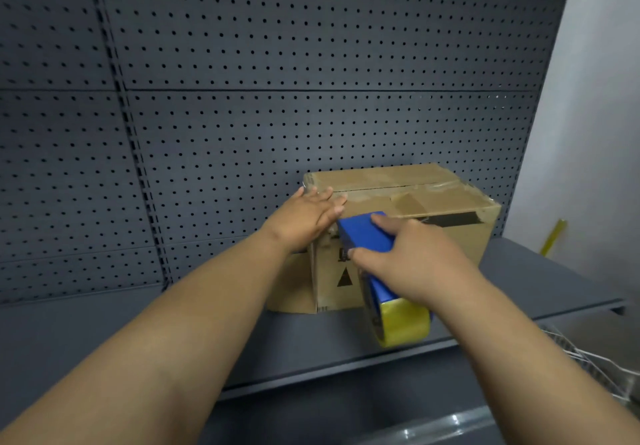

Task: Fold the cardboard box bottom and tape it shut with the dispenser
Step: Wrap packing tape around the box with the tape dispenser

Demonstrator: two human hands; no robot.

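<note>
A dark grey pegboard wall (277, 63) fills most of the view, and a dark grey shelf (104, 333) runs along its foot. On that shelf, toward the right and close to the pegboard, sits the cardboard box (433, 202), its folded flaps facing up with the seam between them visible and patches of old clear tape across the top; a strip of black tape (453, 219) lies along its near upper edge. The left hand (308, 216) lies flat on the box's top left corner, fingers straight and pressing down. The right hand (412, 261) is wrapped around the blue tape dispenser (367, 236), whose front end touches the box's near upper edge just beside the left fingertips. The dispenser's roll of yellowish tape (401, 323) hangs below the wrist, in front of the box's near side. At the lower right a white wire basket (588, 365) shows, and a yellow strip (552, 238) leans against the pale wall beyond the shelf.
</note>
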